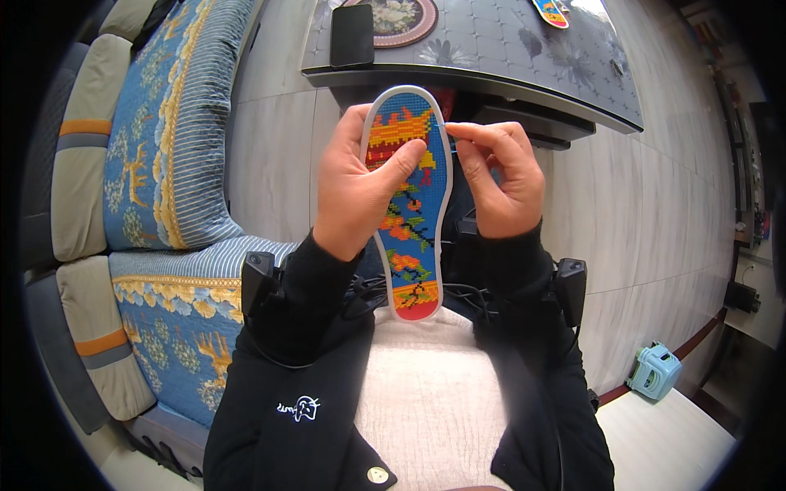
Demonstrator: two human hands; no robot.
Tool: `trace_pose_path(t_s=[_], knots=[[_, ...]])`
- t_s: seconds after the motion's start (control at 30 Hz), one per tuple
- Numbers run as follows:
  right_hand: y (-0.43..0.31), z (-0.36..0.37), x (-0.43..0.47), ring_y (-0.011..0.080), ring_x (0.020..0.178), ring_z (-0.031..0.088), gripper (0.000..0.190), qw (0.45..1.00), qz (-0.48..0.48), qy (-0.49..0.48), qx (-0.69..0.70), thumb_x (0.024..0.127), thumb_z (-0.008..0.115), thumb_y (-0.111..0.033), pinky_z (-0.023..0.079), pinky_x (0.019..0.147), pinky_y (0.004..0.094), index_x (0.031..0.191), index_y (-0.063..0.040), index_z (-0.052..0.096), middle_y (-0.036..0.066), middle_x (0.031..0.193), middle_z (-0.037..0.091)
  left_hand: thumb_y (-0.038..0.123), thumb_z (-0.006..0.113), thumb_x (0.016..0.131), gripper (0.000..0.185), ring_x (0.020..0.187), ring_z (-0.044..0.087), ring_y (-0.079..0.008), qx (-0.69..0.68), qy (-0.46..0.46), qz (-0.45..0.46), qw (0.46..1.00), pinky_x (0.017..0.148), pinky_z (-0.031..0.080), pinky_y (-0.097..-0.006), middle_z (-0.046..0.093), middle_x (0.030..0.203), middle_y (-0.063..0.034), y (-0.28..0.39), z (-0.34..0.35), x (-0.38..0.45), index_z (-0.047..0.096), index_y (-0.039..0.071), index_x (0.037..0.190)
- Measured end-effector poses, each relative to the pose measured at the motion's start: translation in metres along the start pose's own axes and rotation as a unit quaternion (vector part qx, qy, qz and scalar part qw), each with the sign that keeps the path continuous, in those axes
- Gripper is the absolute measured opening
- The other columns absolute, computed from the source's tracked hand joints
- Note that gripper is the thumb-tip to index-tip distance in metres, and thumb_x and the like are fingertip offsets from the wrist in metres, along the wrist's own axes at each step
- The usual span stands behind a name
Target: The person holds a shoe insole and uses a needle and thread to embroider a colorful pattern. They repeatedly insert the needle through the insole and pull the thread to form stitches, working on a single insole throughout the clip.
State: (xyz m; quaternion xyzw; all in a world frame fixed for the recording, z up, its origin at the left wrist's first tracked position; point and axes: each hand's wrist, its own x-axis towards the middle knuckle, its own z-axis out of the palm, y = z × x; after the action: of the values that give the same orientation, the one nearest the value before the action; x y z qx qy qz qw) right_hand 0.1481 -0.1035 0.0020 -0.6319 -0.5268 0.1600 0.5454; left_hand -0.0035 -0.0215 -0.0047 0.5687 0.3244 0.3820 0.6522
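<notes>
An embroidered insole (402, 233) with a white rim stands lengthwise before me, its heel end near my lap. Its stitched pattern has orange flowers, green leaves and a yellow-and-red motif on blue. My left hand (362, 178) grips its left side near the wide end, thumb across the front and fingers mostly hidden behind. My right hand (503, 175) is at the upper right rim, index finger and thumb bent together. A short bit of blue thread (440, 124) shows at its index fingertip, and more blue shows by the thumb. Whether a needle is there is too small to tell.
Beyond the insole stands a patterned table (479, 46) bearing a black phone (352, 35), a round floral mat (402, 21) and another colourful insole (551, 13). A sofa with blue covers (166, 123) is at left. A light-blue plastic stool (654, 371) lies at lower right.
</notes>
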Motion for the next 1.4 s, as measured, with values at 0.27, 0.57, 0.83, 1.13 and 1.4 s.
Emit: trace_pose_path(t_s=[0.27,0.57,0.83,1.13,1.4], knots=[[0.002,0.003,0.001,0.0115,0.069,0.057,0.015,1.000,-0.012,0.027,-0.005,0.086,0.068,-0.004,0.046,0.059,0.0234,0.100,-0.007,0.073,0.005,0.085,0.058,0.019,0.072,0.088,0.035,0.091,0.067,-0.0153,0.011,0.002,0.018,1.000,0.079,0.056,-0.0274,0.066,0.101,-0.0086,0.001,0.002,-0.001,0.053,0.005,0.113],[-0.003,0.004,0.003,0.0153,0.065,0.058,0.016,0.996,-0.056,0.037,-0.064,0.083,0.070,-0.001,0.046,0.054,0.0253,0.098,-0.006,0.072,0.006,0.080,0.056,0.016,0.072,0.087,0.032,0.089,0.068,-0.0166,0.078,0.019,0.070,0.994,0.077,0.056,-0.0270,0.065,0.099,-0.0083,0.002,0.004,-0.002,0.053,0.007,0.111],[-0.017,0.016,0.011,0.0221,0.062,0.057,0.019,0.950,-0.170,0.092,-0.246,0.075,0.071,0.002,0.046,0.052,0.0290,0.093,-0.004,0.071,0.008,0.077,0.054,0.008,0.068,0.088,0.017,0.074,0.064,-0.0204,0.241,0.050,0.198,0.949,0.063,0.054,-0.0281,0.058,0.089,-0.0100,0.015,0.013,-0.003,0.057,0.005,0.100],[-0.016,0.013,0.014,0.0143,0.062,0.056,0.013,0.983,-0.090,0.082,-0.135,0.084,0.069,-0.002,0.045,0.054,0.0244,0.097,-0.002,0.071,0.006,0.079,0.053,0.012,0.067,0.090,0.015,0.073,0.064,-0.0170,0.216,0.027,0.190,0.957,0.064,0.053,-0.0247,0.059,0.088,-0.0078,0.020,0.010,0.004,0.057,0.005,0.099],[-0.016,0.005,0.010,0.0123,0.066,0.056,0.013,0.992,-0.058,0.065,-0.088,0.085,0.069,-0.003,0.045,0.056,0.0227,0.098,-0.002,0.072,0.004,0.080,0.053,0.022,0.070,0.090,0.024,0.080,0.066,-0.0129,0.044,0.010,0.095,0.994,0.071,0.057,-0.0256,0.064,0.089,-0.0063,0.012,0.008,0.004,0.054,0.007,0.102]])
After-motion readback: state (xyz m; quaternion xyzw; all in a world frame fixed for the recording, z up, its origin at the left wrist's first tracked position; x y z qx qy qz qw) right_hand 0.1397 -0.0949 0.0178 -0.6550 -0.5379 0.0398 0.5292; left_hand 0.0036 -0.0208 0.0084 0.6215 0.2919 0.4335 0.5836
